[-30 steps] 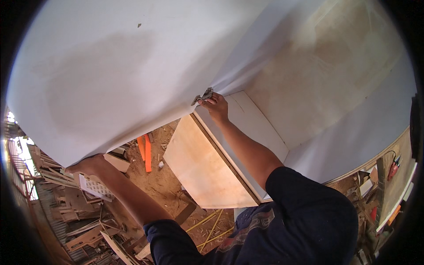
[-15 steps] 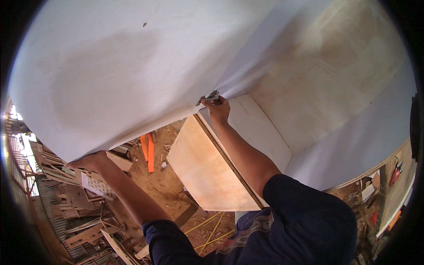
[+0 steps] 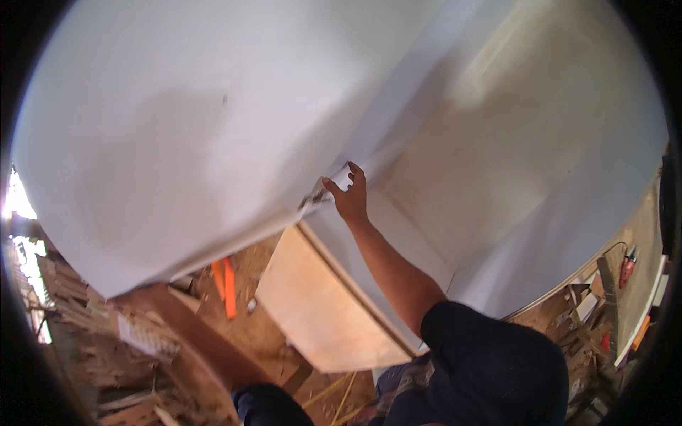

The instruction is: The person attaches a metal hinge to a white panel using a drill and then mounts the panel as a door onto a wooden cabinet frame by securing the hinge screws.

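Note:
A large white panel (image 3: 163,156) fills the upper left, hung like a door against a white cabinet (image 3: 526,263) with a pale wooden inside face. My left hand (image 3: 145,298) grips the panel's lower left corner edge, its fingers partly hidden and blurred. A metal hinge (image 3: 314,200) sits at the joint between panel and cabinet, smeared by motion. Just right of the hinge is my right hand (image 3: 349,199), thumb and forefinger spread apart with nothing visible between them. Below the hinge stands the cabinet's light wooden side (image 3: 330,305).
Orange strips (image 3: 229,287) lie on the brown dirt floor. Wood offcuts (image 3: 71,284) are piled at the left, with more scraps at the lower right. A red-handled tool (image 3: 628,266) rests on a board at the far right.
My right thumb and fingers have come off the hinge and spread apart. My left hand stays at the panel edge. The whole view has shifted, and the cabinet side appears lower.

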`<state>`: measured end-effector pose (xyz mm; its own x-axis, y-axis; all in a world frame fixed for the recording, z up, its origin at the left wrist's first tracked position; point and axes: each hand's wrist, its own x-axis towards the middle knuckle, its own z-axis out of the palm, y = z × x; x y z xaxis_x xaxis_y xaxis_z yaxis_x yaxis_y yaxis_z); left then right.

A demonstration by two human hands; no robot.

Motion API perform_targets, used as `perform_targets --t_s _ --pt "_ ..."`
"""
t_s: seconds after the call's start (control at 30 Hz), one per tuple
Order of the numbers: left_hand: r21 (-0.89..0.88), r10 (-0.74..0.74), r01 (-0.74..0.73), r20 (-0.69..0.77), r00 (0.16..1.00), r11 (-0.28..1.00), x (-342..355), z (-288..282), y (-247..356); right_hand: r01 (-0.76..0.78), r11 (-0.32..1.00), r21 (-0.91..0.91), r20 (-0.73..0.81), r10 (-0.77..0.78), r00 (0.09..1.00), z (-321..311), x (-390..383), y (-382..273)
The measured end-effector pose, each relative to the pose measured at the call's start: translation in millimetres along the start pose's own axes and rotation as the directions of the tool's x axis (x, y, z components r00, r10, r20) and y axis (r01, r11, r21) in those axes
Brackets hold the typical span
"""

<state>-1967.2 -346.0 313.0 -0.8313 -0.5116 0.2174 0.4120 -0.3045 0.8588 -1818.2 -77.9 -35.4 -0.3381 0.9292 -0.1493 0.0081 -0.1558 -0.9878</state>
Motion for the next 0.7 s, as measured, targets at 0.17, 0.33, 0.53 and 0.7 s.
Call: perform_targets --t_s 0.17,0.33,0.53,0.7 --pt "0.34 0.292 -0.318 0.128 0.948 0.885 33.3 -36.4 -15.7 0.437 0.895 0.092 -0.158 -0.42 0.894 -66.6 91.0 -162.2" --pt "0.099 0.054 -0.047 -0.069 0.996 0.994 22.1 -28.1 -8.5 0.87 0.384 -0.308 -0.157 -0.923 0.352 -112.0 111.9 -401.0" --pt "-0.139 0.077 -0.076 0.006 0.997 0.987 22.6 -33.6 -6.7 0.836 -0.429 -0.343 0.007 -0.891 -0.455 -57.0 48.8 -616.7" --pt "-0.071 0.066 -0.073 -0.092 0.994 0.995 2.5 -34.7 16.7 0.786 -0.467 -0.406 0.074 -0.873 -0.481 -50.2 33.6 -692.5"
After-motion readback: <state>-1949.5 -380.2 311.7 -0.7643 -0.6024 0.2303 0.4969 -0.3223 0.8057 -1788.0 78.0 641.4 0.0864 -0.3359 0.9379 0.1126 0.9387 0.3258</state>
